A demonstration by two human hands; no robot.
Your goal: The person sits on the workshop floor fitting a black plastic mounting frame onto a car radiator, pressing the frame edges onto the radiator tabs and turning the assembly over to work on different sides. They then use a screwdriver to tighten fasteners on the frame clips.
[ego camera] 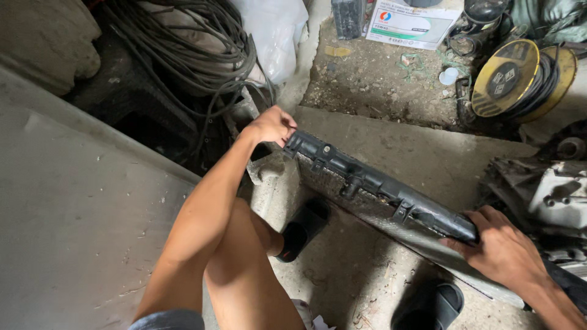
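**Radiator held upright at both ends of its black top tank**

A radiator (391, 214) is held on edge between the person's legs, its long black plastic tank (367, 180) uppermost and its grey finned core (342, 195) hanging below toward the concrete floor (379, 140). It is carried slantwise across the view, from upper middle to lower right. It seems to be kept on edge so that the weight is borne along the stiff tank and not by the thin fins; whether the lower edge rests on the floor cannot be told, since that edge is hidden behind the core.

The left hand (271, 126) is closed over the far, upper end of the tank, fingers wrapped round the corner. The right hand (501, 247) is closed on the near, lower end, thumb and fingers clamped about the tank's rim. The grip is thus taken at the two extremes, and the whole length of the radiator, with its moulded brackets (403, 211), lies between the hands.

Two black sandals (304, 227) are planted on either side beneath the core. A tangle of dark cables (189, 55) is heaped beyond the left hand, a yellow cable reel (520, 76) stands at upper right, and a grimy engine part (544, 189) lies just beside the right hand.
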